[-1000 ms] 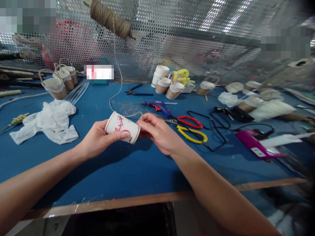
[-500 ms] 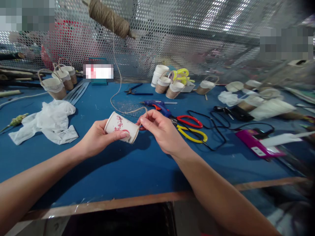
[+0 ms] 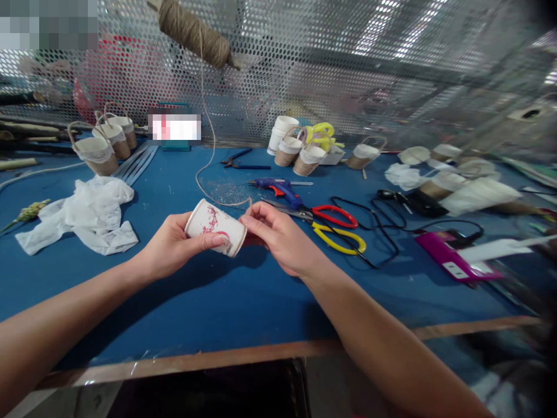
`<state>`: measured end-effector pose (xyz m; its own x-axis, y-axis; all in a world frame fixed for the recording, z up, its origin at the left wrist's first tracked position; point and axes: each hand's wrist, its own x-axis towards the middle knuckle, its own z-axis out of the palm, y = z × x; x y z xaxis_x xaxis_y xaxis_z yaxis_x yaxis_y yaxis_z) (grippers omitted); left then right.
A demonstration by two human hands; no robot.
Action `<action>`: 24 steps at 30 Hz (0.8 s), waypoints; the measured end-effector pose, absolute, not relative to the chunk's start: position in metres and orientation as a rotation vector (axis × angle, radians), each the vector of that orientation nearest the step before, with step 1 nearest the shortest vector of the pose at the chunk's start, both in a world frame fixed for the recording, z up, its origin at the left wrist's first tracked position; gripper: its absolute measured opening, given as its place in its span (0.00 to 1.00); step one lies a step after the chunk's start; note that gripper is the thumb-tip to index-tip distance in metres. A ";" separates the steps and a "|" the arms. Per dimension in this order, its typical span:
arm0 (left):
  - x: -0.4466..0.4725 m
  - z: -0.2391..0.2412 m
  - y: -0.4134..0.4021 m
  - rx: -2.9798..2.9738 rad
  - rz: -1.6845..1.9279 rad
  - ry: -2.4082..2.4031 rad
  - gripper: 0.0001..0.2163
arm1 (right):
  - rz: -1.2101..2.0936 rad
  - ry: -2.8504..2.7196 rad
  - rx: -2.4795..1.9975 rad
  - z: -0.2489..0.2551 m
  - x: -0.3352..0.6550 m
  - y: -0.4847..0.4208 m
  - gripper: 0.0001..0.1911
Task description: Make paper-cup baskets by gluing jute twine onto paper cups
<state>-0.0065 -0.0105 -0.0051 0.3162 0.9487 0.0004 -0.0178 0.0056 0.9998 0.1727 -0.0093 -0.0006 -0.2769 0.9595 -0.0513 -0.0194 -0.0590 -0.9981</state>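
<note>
The bare brown edge [image 3: 243, 351] of the blue table [image 3: 187, 307] runs along the near side; above the tabletop, left of centre, the left hand [image 3: 180, 247] is wrapped round a white paper cup [image 3: 212, 219] printed with a red blossom branch, its thumb along the cup's side; the cup lies tilted on its side in that grip, wider end to the left, narrower end to the right. The right hand [image 3: 278, 235] is closed at the narrower end, thumb and fingers pinching a thin twine [image 3: 213, 139]; how the twine meets the cup is hidden by the fingers.

A purple power strip [image 3: 450, 255] lies on the right; scissors [image 3: 337, 216] with one red and one yellow handle lie just beyond the right hand; a crumpled white cloth [image 3: 93, 212] is spread on the left; a blue glue gun [image 3: 282, 190] lies behind the scissors, and pliers [image 3: 248, 167] lie farther back, spread wide.

At the far left stand handled small buckets [image 3: 103, 167]; far centre, a stack of white cups [image 3: 278, 139] stands beside two brown-wrapped cups [image 3: 308, 166]; the twine rises to a spool [image 3: 194, 36] before the perforated metal screen [image 3: 270, 35].
</note>
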 end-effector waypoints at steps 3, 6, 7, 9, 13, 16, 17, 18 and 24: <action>-0.007 -0.009 -0.008 1.305 0.973 0.954 0.10 | 1.579 -1.293 -1.128 -0.001 0.171 -0.009 0.09; -0.008 -0.012 -0.006 1.264 1.000 0.927 0.12 | 1.690 -1.171 -1.144 -0.003 0.169 -0.007 0.08; -0.009 -0.012 -0.005 1.260 1.017 0.915 0.12 | 1.729 -1.114 -1.139 -0.004 0.169 -0.006 0.08; -0.010 -0.012 -0.002 1.265 1.062 0.898 0.12 | 1.803 -1.006 -1.126 -0.006 0.168 -0.004 0.06; -0.011 -0.012 0.001 1.302 1.140 0.916 0.11 | 1.893 -0.873 -1.076 -0.007 0.169 0.000 0.01; -0.012 -0.011 0.002 1.348 1.184 0.929 0.09 | 1.911 -0.807 -1.070 -0.008 0.170 0.002 0.03; -0.012 -0.011 0.002 1.370 1.187 0.935 0.09 | 1.913 -0.793 -1.075 -0.008 0.170 0.003 0.04; -0.012 -0.010 0.001 1.395 1.182 0.945 0.09 | 1.913 -0.784 -1.079 -0.008 0.170 0.003 0.04; -0.013 -0.012 0.002 1.524 1.156 0.943 0.09 | 1.831 -0.799 -1.064 -0.005 0.169 0.001 0.02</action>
